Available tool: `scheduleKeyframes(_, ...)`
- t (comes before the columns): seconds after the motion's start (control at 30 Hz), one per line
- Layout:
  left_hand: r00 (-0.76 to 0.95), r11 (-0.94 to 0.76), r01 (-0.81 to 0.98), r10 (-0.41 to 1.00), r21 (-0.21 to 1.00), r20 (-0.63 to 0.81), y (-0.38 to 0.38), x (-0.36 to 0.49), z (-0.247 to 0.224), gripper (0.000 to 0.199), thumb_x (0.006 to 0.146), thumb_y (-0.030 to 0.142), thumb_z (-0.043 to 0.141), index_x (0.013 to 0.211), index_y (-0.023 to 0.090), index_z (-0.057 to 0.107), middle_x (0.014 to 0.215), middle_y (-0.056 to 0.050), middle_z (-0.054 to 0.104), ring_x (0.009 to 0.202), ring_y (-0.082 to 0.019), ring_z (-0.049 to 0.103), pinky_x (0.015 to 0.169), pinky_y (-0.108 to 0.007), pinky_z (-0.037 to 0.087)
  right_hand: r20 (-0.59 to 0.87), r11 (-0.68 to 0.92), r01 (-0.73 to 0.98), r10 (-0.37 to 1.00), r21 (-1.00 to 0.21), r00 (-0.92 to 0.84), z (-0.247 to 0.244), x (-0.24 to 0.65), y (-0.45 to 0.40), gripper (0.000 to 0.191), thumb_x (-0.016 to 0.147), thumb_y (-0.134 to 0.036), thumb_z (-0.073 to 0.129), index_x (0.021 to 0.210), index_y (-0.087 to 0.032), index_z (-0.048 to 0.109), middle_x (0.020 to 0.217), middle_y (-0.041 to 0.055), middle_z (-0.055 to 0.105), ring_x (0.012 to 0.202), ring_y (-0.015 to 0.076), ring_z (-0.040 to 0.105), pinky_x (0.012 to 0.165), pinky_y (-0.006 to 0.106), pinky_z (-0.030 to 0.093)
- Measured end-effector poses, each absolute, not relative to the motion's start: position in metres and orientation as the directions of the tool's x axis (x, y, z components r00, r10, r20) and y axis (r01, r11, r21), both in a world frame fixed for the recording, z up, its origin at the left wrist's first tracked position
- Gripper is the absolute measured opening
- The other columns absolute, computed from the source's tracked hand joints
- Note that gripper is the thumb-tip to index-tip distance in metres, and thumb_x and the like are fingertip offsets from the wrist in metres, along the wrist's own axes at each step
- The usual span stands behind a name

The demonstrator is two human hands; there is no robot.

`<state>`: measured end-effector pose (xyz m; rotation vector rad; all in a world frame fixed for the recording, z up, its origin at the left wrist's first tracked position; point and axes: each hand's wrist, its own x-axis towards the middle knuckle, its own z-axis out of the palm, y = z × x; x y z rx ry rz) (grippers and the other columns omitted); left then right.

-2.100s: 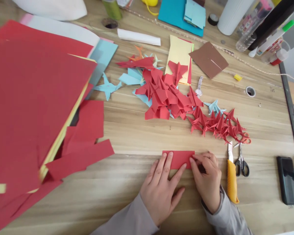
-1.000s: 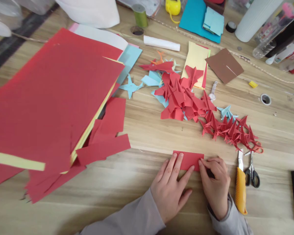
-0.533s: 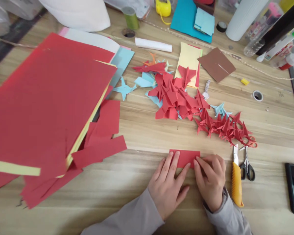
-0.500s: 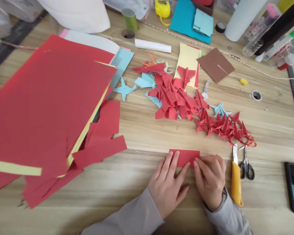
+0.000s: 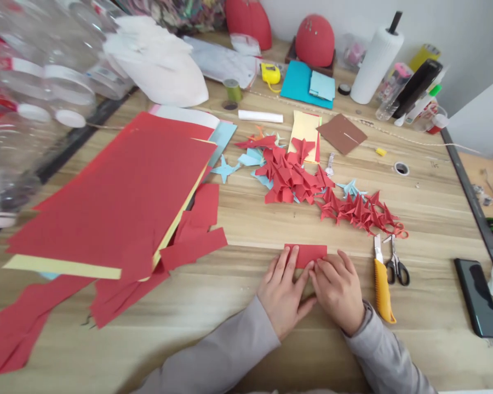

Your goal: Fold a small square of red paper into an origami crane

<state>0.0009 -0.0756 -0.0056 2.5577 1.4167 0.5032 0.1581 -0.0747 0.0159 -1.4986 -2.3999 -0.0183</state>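
Note:
A small red paper rectangle (image 5: 311, 255) lies flat on the wooden table in front of me. My left hand (image 5: 283, 290) rests with fingers spread, its fingertips on the paper's left part and lower edge. Bent fingers of my right hand (image 5: 337, 290) press at the paper's lower edge, close to my left index fingertip. Beyond the hands lie a heap of folded red paper pieces (image 5: 290, 175) and a row of red folded paper shapes (image 5: 359, 210). To the right are a yellow-handled cutter (image 5: 382, 290) and black-handled scissors (image 5: 398, 269).
Large red sheets (image 5: 123, 191) and loose red strips (image 5: 195, 249) cover the left side. A phone (image 5: 479, 298) lies at the far right. Toward the back stand a white roll (image 5: 376, 65), a yellow tape measure (image 5: 270, 73) and a green spool (image 5: 232, 90). Clear bottles (image 5: 66, 87) crowd the back left.
The view has tilted up, showing more of the table's back. My right hand has moved left along the paper's lower edge, closer to my left hand.

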Motion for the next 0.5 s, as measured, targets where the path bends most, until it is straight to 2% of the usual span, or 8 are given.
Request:
scheduleKeyframes(0.1,0.496,-0.544,0.787,0.838,0.290,0.227,-0.074,0.001,-0.011,0.061,0.073,0.056,0.052,0.125,0.023,0.051,0.140,-0.016,0.036,0.129,-0.033,0.030,0.098,-0.045,0.030,0.257,0.532,0.844,0.826,-0.067,-0.501,0.012,0.160,-0.076,0.017,0.084,-0.013,0.048,0.090,-0.016,0.064,0.085,0.0079,0.066,0.090,0.0184,0.058,0.096,0.042,0.040)
scheduleKeyframes(0.3,0.514,-0.569,0.782,0.820,0.255,0.253,-0.071,0.000,-0.019,0.060,0.075,0.052,0.052,0.127,0.022,0.048,0.140,-0.017,0.035,0.130,-0.032,0.030,0.098,-0.046,0.031,0.235,0.527,0.843,0.811,0.105,-0.536,0.004,0.158,-0.078,0.025,0.087,-0.022,0.047,0.103,-0.009,0.061,0.092,0.0132,0.064,0.095,0.0221,0.058,0.097,0.041,0.039)
scheduleKeyframes(0.4,0.521,-0.573,0.792,0.814,0.211,0.257,-0.070,-0.005,-0.020,0.057,0.078,0.049,0.047,0.126,0.017,0.049,0.137,-0.017,0.040,0.128,-0.029,0.033,0.101,-0.047,0.028,0.190,0.506,0.858,0.837,0.092,-0.514,0.004,0.156,-0.078,0.030,0.086,-0.034,0.049,0.104,-0.012,0.061,0.090,0.0118,0.063,0.090,0.0223,0.059,0.095,0.040,0.039)
scheduleKeyframes(0.5,0.487,-0.538,0.825,0.832,0.174,0.265,-0.070,-0.015,-0.019,0.056,0.081,0.048,0.043,0.125,0.014,0.051,0.137,-0.017,0.041,0.127,-0.028,0.035,0.103,-0.047,0.026,0.165,0.486,0.871,0.855,0.075,-0.491,0.006,0.154,-0.078,0.034,0.083,-0.038,0.053,0.109,-0.016,0.059,0.088,0.0108,0.061,0.090,0.0233,0.059,0.092,0.040,0.039)
